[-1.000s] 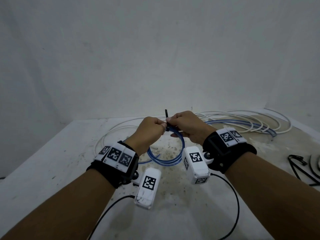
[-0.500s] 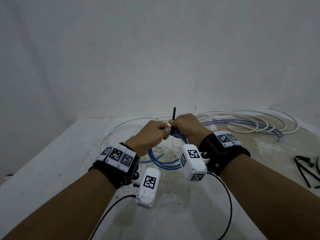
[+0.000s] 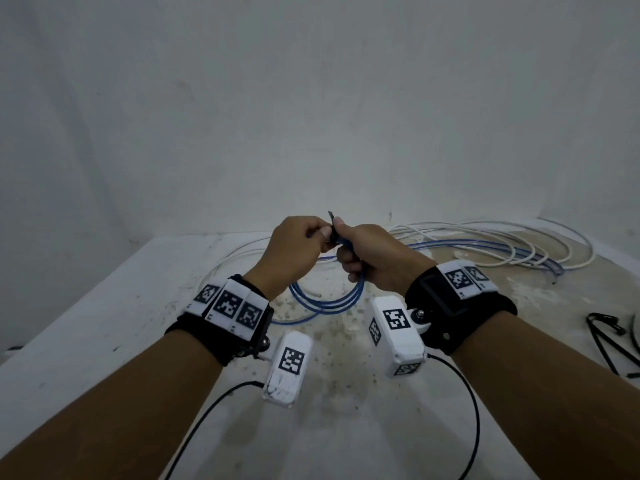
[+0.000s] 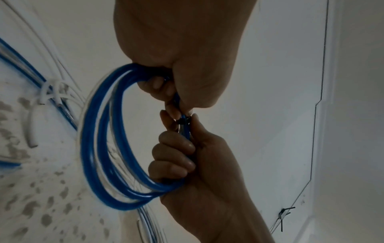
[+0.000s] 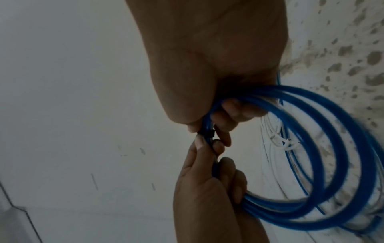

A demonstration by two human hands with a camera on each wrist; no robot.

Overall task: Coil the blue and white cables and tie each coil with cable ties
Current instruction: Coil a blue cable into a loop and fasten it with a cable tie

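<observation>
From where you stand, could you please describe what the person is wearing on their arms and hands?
Both forearms are bare. Each wrist carries a black strap topped with white blocks printed with black square markers. A white camera box bearing a marker hangs below each wrist, trailing a black cable. The hands wear no gloves.

From the head view, my left hand [image 3: 294,249] and right hand [image 3: 369,258] cover the top of the blue coil [image 3: 325,299] — only a dark tip of the cable tie [image 3: 331,216] pokes out above the fingers. In the left wrist view the coil is motion-blurred at centre left. Black ties [image 3: 609,334] at the right edge are cut off — I can't count them. The white cable [image 3: 519,233] partly hides blue strands beneath it.
</observation>
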